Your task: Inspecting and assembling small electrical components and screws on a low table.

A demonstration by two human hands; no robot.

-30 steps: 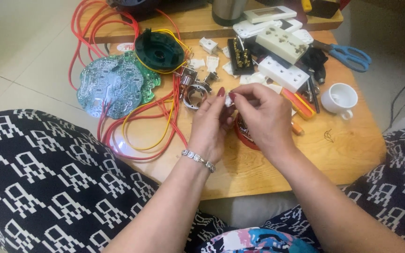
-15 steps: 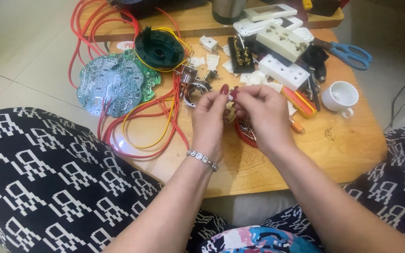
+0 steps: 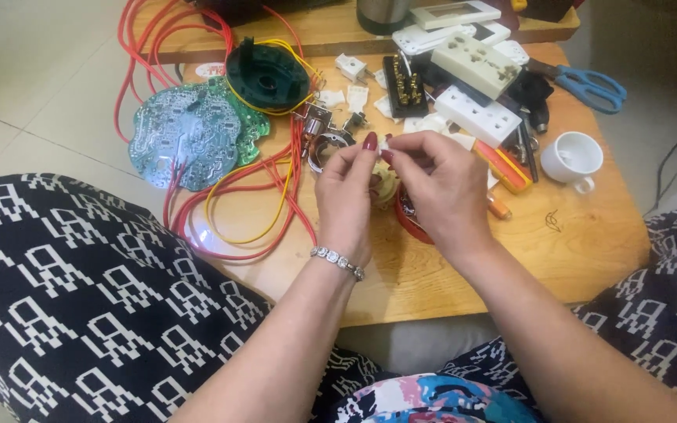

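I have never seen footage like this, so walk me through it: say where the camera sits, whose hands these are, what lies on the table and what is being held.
There is one picture, taken by a camera worn on a person's head, looking down past patterned trousers at a low wooden table. Both hands are that person's own. The left hand, with a bracelet at the wrist, and the right hand meet at the fingertips and pinch a small white part; it is too small to identify. Around them lie red and yellow wires, a round green circuit board, a dark round housing, white socket blocks, blue-handled scissors and a white cup.
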